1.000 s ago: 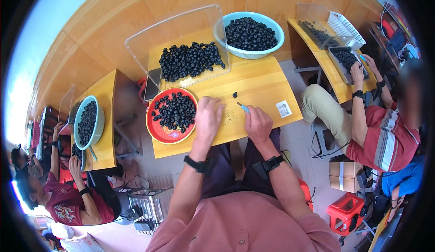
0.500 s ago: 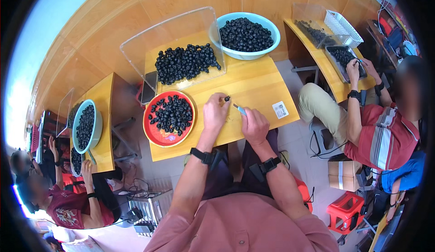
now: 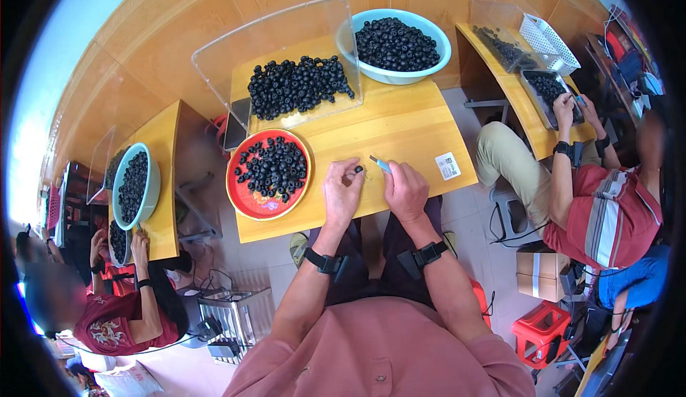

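Note:
My left hand [image 3: 343,191] pinches a small dark round berry-like piece [image 3: 359,170] between thumb and fingertips, above the yellow wooden table [image 3: 418,136]. In my right hand [image 3: 405,192] is a slim knife [image 3: 384,165] with a light blue handle; its short blade points up and left, a little apart from the piece. Left of my hands stands a red round tray [image 3: 250,210] with many similar dark pieces. Behind it, a clear plastic box [image 3: 275,34] lies open toward me, more dark pieces spread in it.
A pale blue basin [image 3: 404,77] heaped with dark pieces stands at the back right. Co-workers sit at the right table [image 3: 511,90] and the left table [image 3: 166,204]. A red stool [image 3: 541,336] and a cardboard box [image 3: 541,274] stand on the floor.
The view has shifted slightly. My left hand has turned, its fingers now curled more around the piece. The knife has stayed in my right hand, its blade still apart from the piece.

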A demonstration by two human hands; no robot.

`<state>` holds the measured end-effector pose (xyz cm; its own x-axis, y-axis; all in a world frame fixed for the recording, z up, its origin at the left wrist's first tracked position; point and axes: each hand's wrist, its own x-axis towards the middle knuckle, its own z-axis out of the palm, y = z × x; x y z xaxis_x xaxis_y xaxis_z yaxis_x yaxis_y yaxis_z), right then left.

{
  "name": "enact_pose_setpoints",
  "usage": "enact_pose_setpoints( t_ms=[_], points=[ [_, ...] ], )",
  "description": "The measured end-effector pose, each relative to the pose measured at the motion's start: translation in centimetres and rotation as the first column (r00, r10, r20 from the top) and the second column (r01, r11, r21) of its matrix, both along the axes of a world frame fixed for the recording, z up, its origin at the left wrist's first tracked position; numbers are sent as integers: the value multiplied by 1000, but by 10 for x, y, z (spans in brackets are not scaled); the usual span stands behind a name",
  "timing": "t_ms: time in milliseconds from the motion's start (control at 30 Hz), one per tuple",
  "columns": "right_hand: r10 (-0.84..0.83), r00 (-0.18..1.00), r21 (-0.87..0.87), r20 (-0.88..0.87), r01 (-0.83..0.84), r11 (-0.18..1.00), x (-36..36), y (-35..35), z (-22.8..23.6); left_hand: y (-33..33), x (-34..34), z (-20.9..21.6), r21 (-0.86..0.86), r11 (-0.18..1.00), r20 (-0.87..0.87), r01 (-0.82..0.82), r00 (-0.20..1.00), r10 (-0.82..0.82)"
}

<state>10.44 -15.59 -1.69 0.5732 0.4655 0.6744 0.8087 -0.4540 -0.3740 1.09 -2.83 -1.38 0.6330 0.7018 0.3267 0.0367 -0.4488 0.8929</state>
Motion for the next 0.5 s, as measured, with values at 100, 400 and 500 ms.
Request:
enact_pose_setpoints(
  t_ms=[100, 400, 500],
  points=[
    [34, 999, -25, 6, -34, 999, -2, 0, 3, 2, 0, -3, -55, 998, -37, -18, 999, 16],
    [178, 984, -109, 15, -176, 978, -2, 1, 7, 0, 2, -4, -64, 998, 13, -27, 1000, 27],
    [190, 981, -122, 32, -185, 975, -1, 2, 6, 2, 2, -5, -31, 999, 14, -22, 1000, 23]
  ],
)
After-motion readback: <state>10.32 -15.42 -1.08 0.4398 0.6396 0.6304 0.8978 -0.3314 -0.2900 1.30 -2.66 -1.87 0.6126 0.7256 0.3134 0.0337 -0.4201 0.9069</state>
